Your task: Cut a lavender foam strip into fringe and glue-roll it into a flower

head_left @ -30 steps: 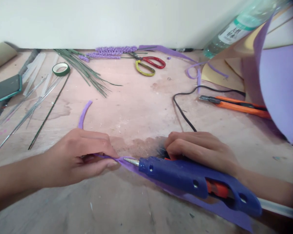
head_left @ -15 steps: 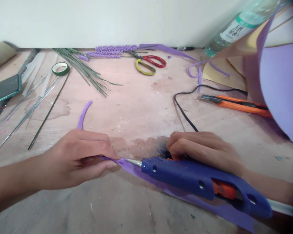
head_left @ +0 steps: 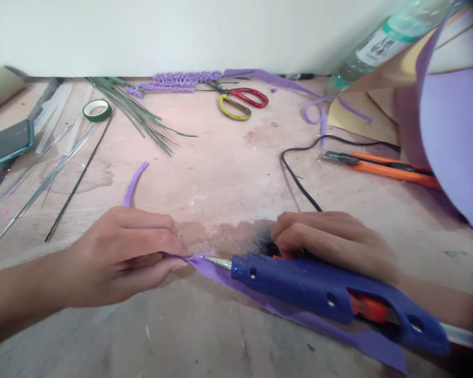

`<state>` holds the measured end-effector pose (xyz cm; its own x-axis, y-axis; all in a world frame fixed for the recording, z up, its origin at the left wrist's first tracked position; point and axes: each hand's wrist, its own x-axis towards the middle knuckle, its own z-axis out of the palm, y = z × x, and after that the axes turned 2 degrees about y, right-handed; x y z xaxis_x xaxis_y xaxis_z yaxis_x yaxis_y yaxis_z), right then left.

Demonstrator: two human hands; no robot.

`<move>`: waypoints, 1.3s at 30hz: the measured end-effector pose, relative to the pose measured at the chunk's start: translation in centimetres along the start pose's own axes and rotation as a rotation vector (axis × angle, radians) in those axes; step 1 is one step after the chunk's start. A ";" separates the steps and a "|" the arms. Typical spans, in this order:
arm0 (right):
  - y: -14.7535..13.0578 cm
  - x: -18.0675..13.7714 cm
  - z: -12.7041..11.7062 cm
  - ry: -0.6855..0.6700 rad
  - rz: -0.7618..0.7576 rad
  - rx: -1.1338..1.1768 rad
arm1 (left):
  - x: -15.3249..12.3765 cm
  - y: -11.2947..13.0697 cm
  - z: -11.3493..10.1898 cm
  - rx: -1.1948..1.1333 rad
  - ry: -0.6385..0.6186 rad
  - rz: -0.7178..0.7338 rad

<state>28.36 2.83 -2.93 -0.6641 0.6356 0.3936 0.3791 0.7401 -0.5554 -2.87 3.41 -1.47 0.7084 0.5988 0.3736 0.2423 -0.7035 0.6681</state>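
Between thumb and fingers, my left hand pinches a purple felt strip. One end of purple felt curls out behind that hand, while the long part trails right beneath the glue gun. My right hand is wrapped round the handle of a blue hot glue gun, which lies on its side in the grip. The gun's metal nozzle points left and meets the strip just beside my left fingertips. A clear glue stick sticks out of its rear. The trigger area is mostly hidden by my fingers.
Scissors, purple flower spikes and green stems lie at the back. Green tape, thin wires and a phone are left. A black cord, orange utility knife, bottle and purple sheet stand right.
The glue gun and my right hand have shifted slightly right, the nozzle sliding a little along the strip. My left hand keeps its pinch almost in place.
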 end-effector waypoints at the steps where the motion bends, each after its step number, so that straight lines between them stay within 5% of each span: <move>1: 0.0 0.0 0.0 -0.006 0.016 0.006 | 0.0 0.0 0.0 0.003 0.003 0.003; 32: 0.1 0.1 -0.7 -0.085 -0.032 -0.038 | -0.2 0.5 -1.2 0.359 -0.060 0.199; 36: 1.4 0.7 -1.0 -0.042 0.029 -0.171 | -0.2 1.2 -1.4 0.381 -0.014 0.197; 39: 3.1 2.1 -2.1 -0.003 0.058 -0.475 | -0.1 1.3 -1.1 0.378 0.014 0.211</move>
<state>29.49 6.89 -2.25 -0.6349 0.6788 0.3690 0.6676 0.7224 -0.1802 -3.38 2.85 0.12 0.7599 0.4299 0.4875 0.3208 -0.9004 0.2940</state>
